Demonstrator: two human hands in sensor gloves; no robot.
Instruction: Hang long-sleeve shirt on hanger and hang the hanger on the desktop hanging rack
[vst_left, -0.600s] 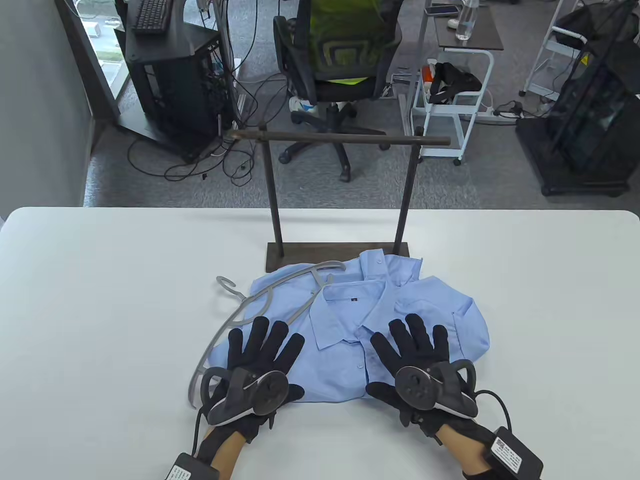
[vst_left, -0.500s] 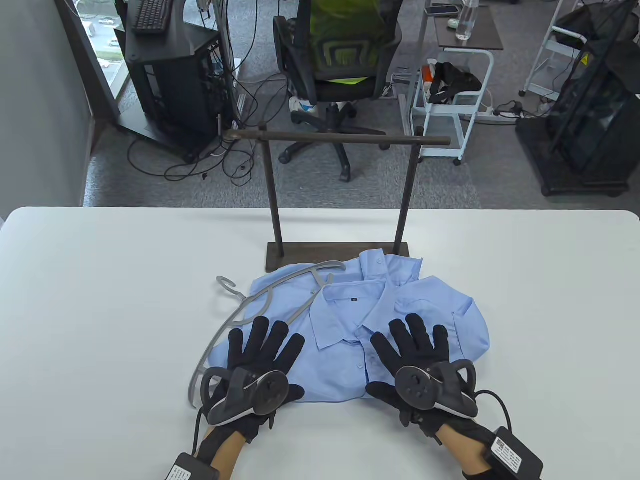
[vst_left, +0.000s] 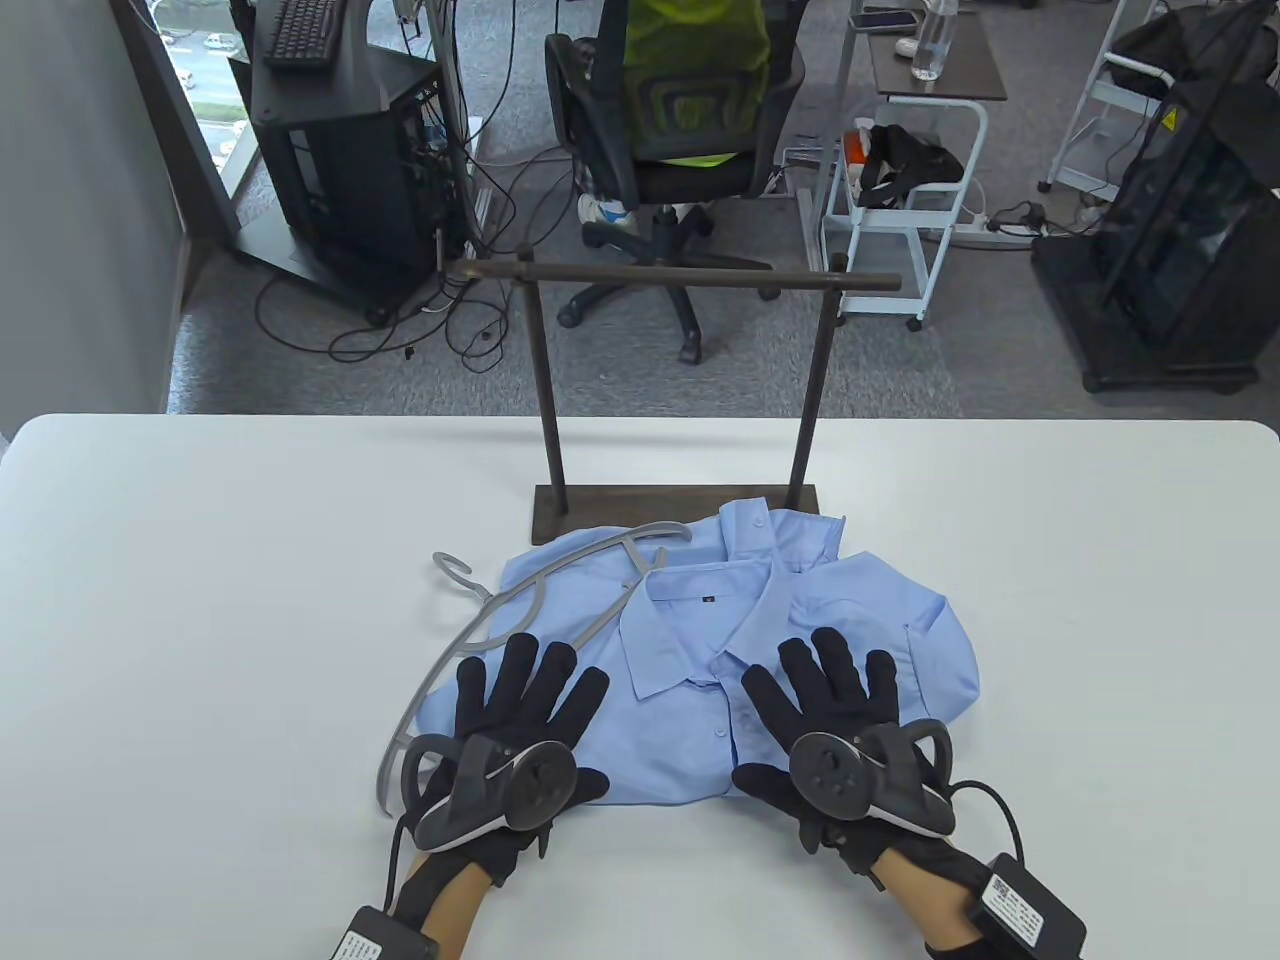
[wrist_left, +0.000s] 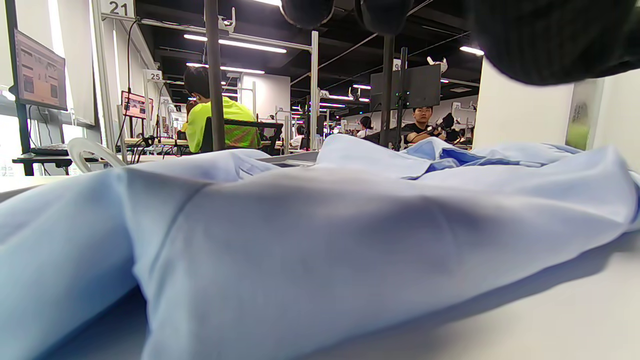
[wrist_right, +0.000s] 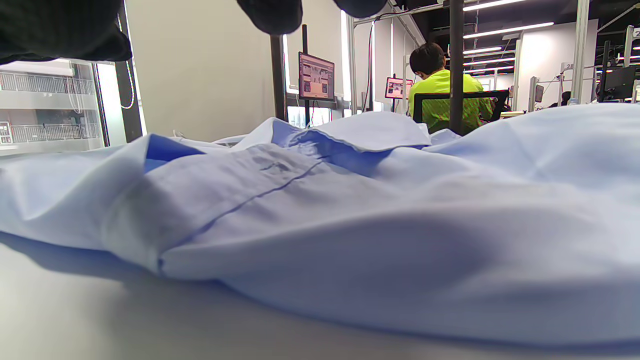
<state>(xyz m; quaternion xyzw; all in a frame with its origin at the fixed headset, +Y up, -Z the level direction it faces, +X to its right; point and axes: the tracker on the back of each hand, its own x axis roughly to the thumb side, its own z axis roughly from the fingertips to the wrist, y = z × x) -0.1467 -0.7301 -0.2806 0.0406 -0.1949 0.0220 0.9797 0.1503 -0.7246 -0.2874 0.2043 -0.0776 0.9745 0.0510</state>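
Note:
A light blue long-sleeve shirt (vst_left: 745, 640) lies folded on the white table (vst_left: 200, 620), collar up, just in front of the dark hanging rack (vst_left: 680, 280). A grey plastic hanger (vst_left: 520, 610) lies partly on the shirt's left side, its hook pointing left. My left hand (vst_left: 525, 690) rests flat on the shirt's left part, fingers spread and straight, over the hanger's lower arm. My right hand (vst_left: 830, 680) lies flat on the shirt's right part, fingers straight. Both wrist views show blue shirt cloth (wrist_left: 320, 240) (wrist_right: 350, 210) close up with fingertips (wrist_left: 385, 12) (wrist_right: 272, 15) at the top edge.
The rack's base (vst_left: 560, 512) stands at mid-table behind the shirt, its bar high across. Beyond the table's far edge are an office chair (vst_left: 680, 130), a computer stand (vst_left: 340, 150) and a white cart (vst_left: 920, 170).

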